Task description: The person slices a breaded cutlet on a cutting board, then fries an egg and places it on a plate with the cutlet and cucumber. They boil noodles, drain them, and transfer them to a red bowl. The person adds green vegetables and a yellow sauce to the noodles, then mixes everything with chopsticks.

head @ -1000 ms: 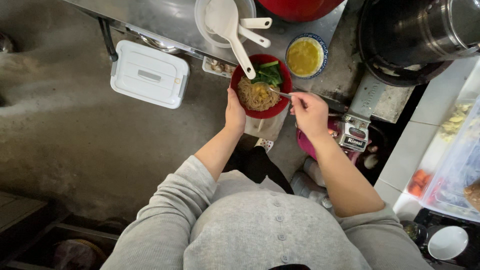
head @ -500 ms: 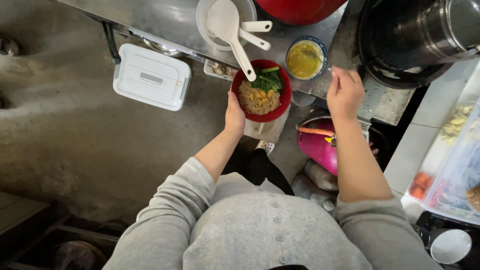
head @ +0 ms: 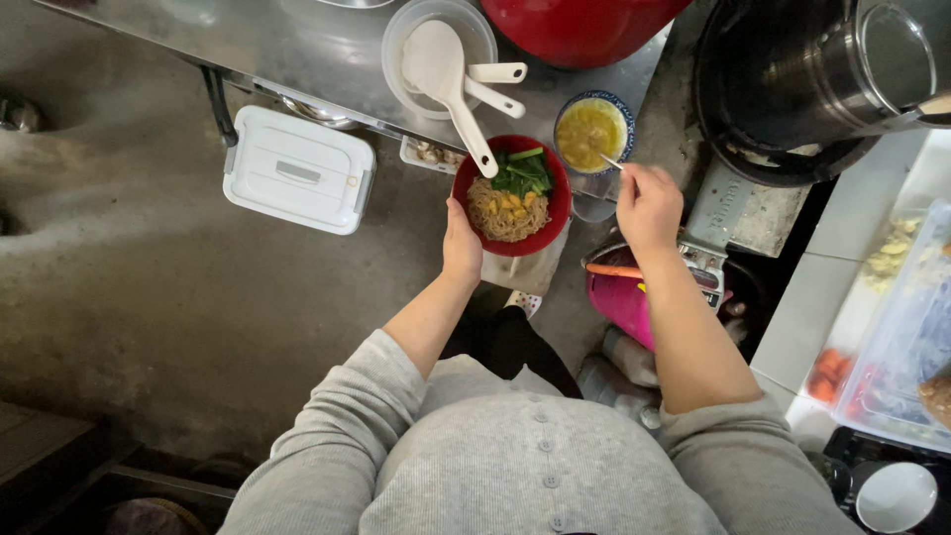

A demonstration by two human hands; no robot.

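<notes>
My left hand (head: 462,241) holds a red bowl (head: 558,203) by its near rim; inside are brown noodles, green leaves and small yellow bits. My right hand (head: 649,203) grips a thin metal spoon (head: 611,162) whose tip dips into a small patterned bowl of yellow sauce (head: 591,132) on the steel counter (head: 297,59). The red bowl hangs just off the counter's front edge, to the left of the sauce bowl.
A white tub with white ladles (head: 441,59) and a big red pot (head: 584,25) stand on the counter. A large dark pot (head: 822,79) sits at right. A white lidded box (head: 297,170) and a pink bucket (head: 626,297) are on the floor.
My right hand moved from the red bowl's right rim up and to the right, to the sauce bowl. Yellow bits now lie on the noodles. The left hand kept the bowl still.
</notes>
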